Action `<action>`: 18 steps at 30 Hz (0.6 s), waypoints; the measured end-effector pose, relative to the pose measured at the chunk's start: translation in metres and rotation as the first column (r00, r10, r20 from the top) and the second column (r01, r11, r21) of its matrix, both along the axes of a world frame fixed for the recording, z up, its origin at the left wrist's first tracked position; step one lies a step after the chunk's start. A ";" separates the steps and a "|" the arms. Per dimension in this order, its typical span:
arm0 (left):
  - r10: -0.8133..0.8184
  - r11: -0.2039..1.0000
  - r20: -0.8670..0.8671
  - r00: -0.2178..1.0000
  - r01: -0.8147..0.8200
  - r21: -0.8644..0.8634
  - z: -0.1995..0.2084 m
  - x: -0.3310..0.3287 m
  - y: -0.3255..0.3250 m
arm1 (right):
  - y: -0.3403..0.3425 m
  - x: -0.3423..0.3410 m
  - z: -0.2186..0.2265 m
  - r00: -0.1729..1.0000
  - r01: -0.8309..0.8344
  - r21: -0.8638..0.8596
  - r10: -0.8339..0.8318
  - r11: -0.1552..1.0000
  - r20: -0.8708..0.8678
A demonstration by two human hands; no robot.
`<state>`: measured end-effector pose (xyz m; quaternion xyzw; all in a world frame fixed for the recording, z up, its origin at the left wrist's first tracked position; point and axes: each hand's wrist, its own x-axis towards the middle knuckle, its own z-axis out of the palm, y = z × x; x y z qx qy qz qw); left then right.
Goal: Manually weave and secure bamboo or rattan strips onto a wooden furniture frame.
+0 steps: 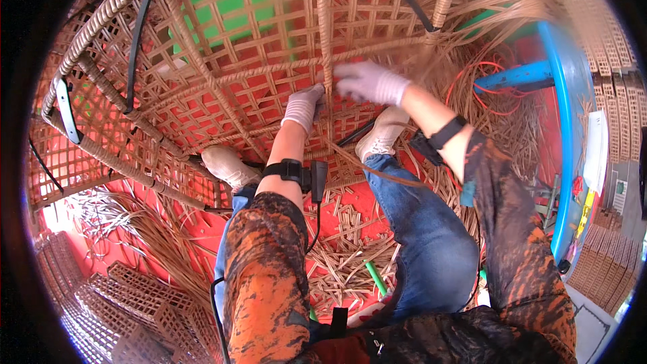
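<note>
A large brown wicker frame (249,84) of open woven lattice stands before me, with bars wrapped in strand. My left hand (306,104), in a pale glove, is closed at the wrapped upright (324,27) in the middle, its fingertips partly hidden against it. Just right of that bar is my right hand (369,83), also gloved and slightly blurred. Its fingers reach toward the upright and look apart, with nothing visible in them. From below the left hand, a loose brown strand (374,166) slants down to the right across my leg.
Long loose strands (509,0) fan out at upper right, near a blue curved tube frame (565,128). Cut wicker pieces (347,263) litter the red floor (337,205) between my legs, with a green stick (375,276). More woven panels (128,303) lie at lower left.
</note>
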<state>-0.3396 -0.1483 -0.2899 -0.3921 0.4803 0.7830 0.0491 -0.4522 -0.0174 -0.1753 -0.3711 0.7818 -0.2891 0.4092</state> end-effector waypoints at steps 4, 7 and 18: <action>-0.163 0.966 0.388 0.907 0.227 -0.126 -0.023 -0.016 -0.015 | -0.009 0.005 -0.010 0.957 -0.186 0.063 0.196 0.980 -0.212; 0.051 0.990 0.132 0.990 -0.033 -0.140 0.010 0.009 -0.016 | 0.014 0.032 0.038 0.831 -0.285 0.168 0.330 0.944 -0.448; -0.007 0.945 -0.174 0.985 -0.050 -0.324 0.042 0.032 0.004 | 0.057 0.104 0.109 0.808 -0.452 -0.549 0.583 0.703 0.082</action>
